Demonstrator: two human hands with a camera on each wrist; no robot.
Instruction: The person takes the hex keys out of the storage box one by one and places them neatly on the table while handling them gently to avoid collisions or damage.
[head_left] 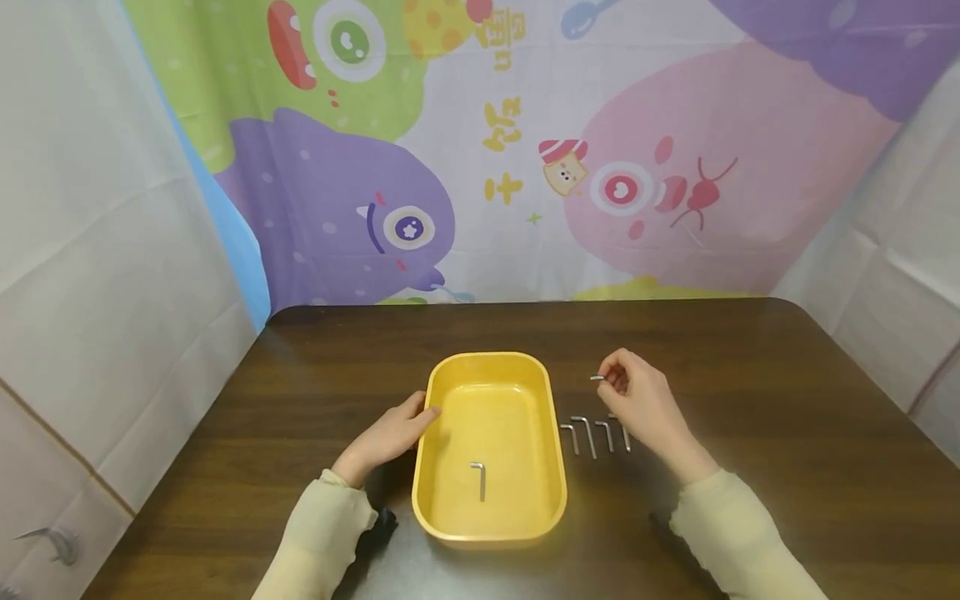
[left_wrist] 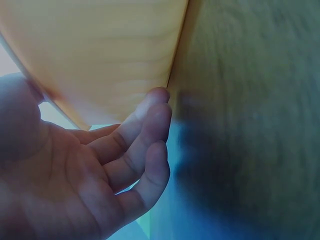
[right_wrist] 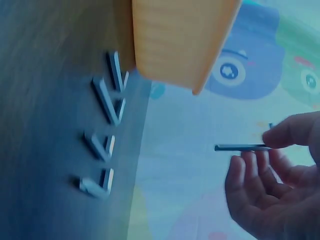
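Observation:
A yellow plastic bin (head_left: 489, 534) stands on the dark table with one hex key (head_left: 482, 483) lying inside. At its left side my left hand (head_left: 388, 435) holds the wall, thumb over the rim and fingers (left_wrist: 156, 122) bent along the outside. Above the table, right of the bin, my right hand (head_left: 647, 408) pinches another L-shaped hex key (right_wrist: 237, 147) between thumb and fingers. Several more hex keys (head_left: 587, 437) of differing lengths lie in a row on the table, between the bin and my right hand, which partly covers the rightmost one.
The dark wooden table (head_left: 315, 350) reaches to a hanging cloth printed with cartoon monsters (head_left: 480, 250) at the back. Pale cloth panels (head_left: 112, 208) stand along both sides.

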